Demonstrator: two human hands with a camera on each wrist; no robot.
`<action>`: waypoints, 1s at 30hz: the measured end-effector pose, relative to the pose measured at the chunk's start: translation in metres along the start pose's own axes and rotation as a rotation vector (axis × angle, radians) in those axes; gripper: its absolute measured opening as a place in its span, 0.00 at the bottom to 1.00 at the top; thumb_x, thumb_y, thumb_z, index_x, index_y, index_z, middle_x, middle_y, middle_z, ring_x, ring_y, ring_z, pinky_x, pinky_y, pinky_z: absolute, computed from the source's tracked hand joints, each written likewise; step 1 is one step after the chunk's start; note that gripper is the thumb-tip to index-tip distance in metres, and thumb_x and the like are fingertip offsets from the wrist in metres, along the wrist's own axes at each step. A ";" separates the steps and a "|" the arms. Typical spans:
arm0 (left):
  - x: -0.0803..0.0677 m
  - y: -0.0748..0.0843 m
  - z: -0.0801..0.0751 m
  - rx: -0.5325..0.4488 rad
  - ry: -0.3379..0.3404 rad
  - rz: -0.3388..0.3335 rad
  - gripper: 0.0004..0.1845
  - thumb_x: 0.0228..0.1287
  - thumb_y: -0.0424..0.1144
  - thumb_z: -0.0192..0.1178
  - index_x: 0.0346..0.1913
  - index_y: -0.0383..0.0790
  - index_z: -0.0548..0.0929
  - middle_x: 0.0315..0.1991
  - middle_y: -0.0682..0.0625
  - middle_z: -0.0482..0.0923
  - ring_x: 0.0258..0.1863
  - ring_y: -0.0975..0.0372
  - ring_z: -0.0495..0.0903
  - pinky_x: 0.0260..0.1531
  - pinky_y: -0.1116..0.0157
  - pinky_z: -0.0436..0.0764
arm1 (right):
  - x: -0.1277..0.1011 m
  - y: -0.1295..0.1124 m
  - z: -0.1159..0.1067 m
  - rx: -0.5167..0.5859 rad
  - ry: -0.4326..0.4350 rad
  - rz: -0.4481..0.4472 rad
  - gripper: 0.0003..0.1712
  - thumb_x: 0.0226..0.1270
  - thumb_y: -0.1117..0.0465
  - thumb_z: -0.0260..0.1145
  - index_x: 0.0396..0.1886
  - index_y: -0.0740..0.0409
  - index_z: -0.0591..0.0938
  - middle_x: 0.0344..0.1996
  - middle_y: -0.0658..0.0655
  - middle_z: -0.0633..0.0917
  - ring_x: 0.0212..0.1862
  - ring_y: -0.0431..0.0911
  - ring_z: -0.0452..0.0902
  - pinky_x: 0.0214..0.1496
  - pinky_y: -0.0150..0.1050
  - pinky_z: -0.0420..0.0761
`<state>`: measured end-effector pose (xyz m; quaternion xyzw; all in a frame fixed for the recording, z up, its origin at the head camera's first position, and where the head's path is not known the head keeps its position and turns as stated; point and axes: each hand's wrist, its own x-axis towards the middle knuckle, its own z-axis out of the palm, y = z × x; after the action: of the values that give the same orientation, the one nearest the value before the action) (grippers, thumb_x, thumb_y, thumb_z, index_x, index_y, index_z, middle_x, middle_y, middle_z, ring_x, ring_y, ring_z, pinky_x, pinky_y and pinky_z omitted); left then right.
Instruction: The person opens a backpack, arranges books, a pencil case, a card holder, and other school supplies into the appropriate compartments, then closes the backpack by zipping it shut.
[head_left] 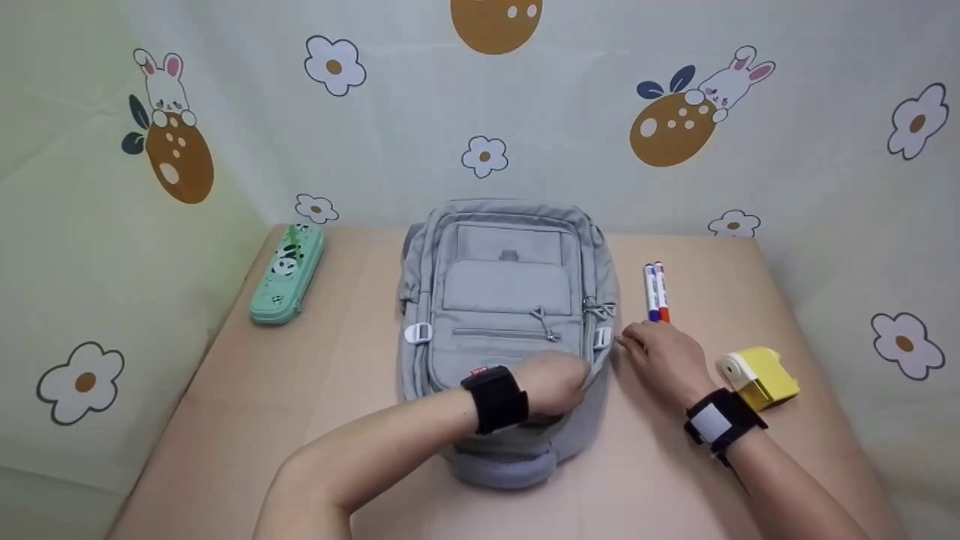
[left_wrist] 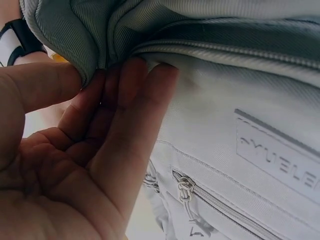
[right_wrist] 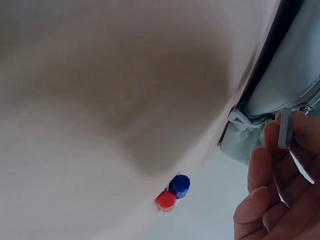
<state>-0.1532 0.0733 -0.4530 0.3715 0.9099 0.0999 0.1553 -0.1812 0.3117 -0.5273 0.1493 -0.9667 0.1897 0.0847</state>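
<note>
A grey backpack (head_left: 510, 285) lies on the table, its top handle (head_left: 506, 469) toward the near edge. My left hand (head_left: 551, 382) is over its lower front. In the left wrist view, the thumb and fingers of my left hand (left_wrist: 100, 130) pinch the fabric edge beside a parted zipper (left_wrist: 225, 52). At the bag's right side is my right hand (head_left: 667, 360). Between thumb and fingers, that hand (right_wrist: 285, 185) pinches a small grey tab (right_wrist: 285, 129) close to the bag's side; its exact kind is unclear.
Two markers (head_left: 656, 291), capped blue and red, lie just beyond my right hand. A yellow pencil sharpener (head_left: 769, 377) stands right of the right wrist. The green panda pencil case (head_left: 286, 276) is at the table's left. Patterned cloth (head_left: 405, 97) hangs behind and at both sides.
</note>
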 end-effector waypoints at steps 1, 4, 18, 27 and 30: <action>0.000 0.000 0.000 0.003 0.001 0.003 0.10 0.67 0.37 0.63 0.28 0.43 0.76 0.24 0.53 0.75 0.27 0.57 0.78 0.30 0.61 0.79 | 0.002 0.002 0.001 0.003 0.004 0.003 0.08 0.74 0.53 0.66 0.41 0.49 0.88 0.33 0.52 0.86 0.33 0.50 0.79 0.35 0.48 0.77; -0.001 0.000 0.001 0.016 0.006 0.010 0.09 0.68 0.38 0.63 0.29 0.43 0.76 0.25 0.52 0.76 0.27 0.56 0.78 0.30 0.60 0.79 | 0.009 0.006 0.003 0.008 0.018 0.010 0.08 0.74 0.53 0.66 0.40 0.50 0.88 0.34 0.52 0.87 0.33 0.51 0.81 0.34 0.50 0.78; -0.002 0.001 0.006 0.003 -0.013 0.009 0.08 0.69 0.37 0.62 0.31 0.44 0.76 0.26 0.53 0.77 0.28 0.58 0.79 0.30 0.62 0.80 | 0.033 0.011 0.008 -0.028 0.031 0.039 0.08 0.75 0.54 0.65 0.41 0.50 0.88 0.30 0.52 0.85 0.31 0.52 0.79 0.31 0.50 0.76; -0.003 0.000 0.007 0.015 -0.002 0.021 0.10 0.68 0.37 0.62 0.28 0.44 0.75 0.25 0.53 0.76 0.27 0.57 0.79 0.29 0.61 0.79 | 0.032 0.008 0.009 -0.003 0.005 0.073 0.09 0.75 0.53 0.64 0.40 0.50 0.87 0.32 0.52 0.86 0.31 0.51 0.79 0.33 0.50 0.76; -0.003 -0.001 0.008 0.009 0.000 0.019 0.11 0.68 0.37 0.63 0.28 0.44 0.75 0.25 0.53 0.76 0.27 0.57 0.78 0.29 0.61 0.79 | 0.031 0.007 0.010 0.009 0.011 0.086 0.09 0.75 0.54 0.64 0.39 0.51 0.87 0.34 0.53 0.87 0.33 0.52 0.81 0.34 0.52 0.77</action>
<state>-0.1491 0.0714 -0.4605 0.3807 0.9068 0.0972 0.1528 -0.2136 0.3058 -0.5314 0.1070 -0.9709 0.1984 0.0811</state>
